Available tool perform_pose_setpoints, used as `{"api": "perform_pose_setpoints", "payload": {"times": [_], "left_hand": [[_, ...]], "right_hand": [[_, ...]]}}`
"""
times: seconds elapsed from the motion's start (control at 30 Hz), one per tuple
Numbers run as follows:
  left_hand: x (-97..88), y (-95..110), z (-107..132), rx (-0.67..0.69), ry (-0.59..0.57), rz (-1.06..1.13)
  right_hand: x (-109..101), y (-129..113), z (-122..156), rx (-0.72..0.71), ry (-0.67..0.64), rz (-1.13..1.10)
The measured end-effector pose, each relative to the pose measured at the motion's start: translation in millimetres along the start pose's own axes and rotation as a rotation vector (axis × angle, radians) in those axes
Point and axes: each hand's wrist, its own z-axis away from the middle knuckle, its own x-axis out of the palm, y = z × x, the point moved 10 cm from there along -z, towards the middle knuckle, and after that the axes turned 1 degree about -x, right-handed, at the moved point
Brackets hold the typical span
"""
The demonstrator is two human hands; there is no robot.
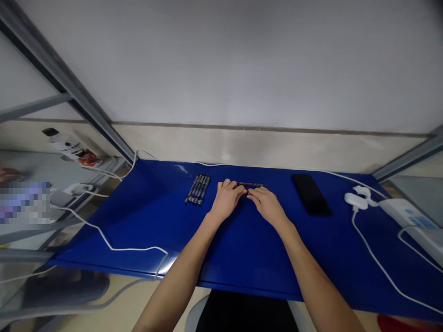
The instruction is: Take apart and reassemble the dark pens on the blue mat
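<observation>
My left hand (226, 198) and my right hand (266, 204) rest close together on the blue table surface (155, 230), fingers curled. Both pinch a dark pen (252, 185) that lies crosswise just beyond the fingertips; its right end sticks out past my right hand. A row of several dark pens (198, 188) lies side by side just left of my left hand, not touched.
A black phone (310, 194) lies flat to the right of my hands. A white charger (356, 199) with cables and a white power strip (411, 220) sit at the far right. A white cable (114, 246) loops over the left edge. A bottle (71, 147) lies on the left shelf.
</observation>
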Motion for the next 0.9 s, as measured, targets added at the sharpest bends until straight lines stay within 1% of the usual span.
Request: {"api": "perform_pose_setpoints", "payload": {"times": [0.07,0.13,0.2,0.3,0.37,0.5,0.67,0.8,0.9], "left_hand": [[-0.6,-1,0,-0.021,0.005,0.010],[-2.0,-3,0,-0.042,0.017,0.013],[-2.2,-3,0,-0.053,0.022,0.010],[0.1,-2,1,-0.054,0.014,0.008],[2.4,-1,1,-0.056,0.005,0.019],[4.6,-3,0,-0.076,0.003,0.061],[5.2,-2,0,-0.074,-0.011,0.078],[2.3,-2,1,-0.080,-0.016,0.090],[0.6,0,1,-0.067,-0.025,0.098]], "right_hand": [[-3,-3,0,-0.014,0.026,0.020],[-8,-2,0,0.005,0.066,0.007],[-11,4,0,0.079,0.081,-0.043],[-6,18,1,0.225,0.035,-0.166],[-5,24,2,0.278,0.045,-0.264],[-10,27,2,0.282,0.145,-0.404],[-3,24,3,0.308,0.067,-0.496],[-11,19,2,0.273,0.099,-0.472],[-10,19,2,0.289,0.076,-0.487]]}}
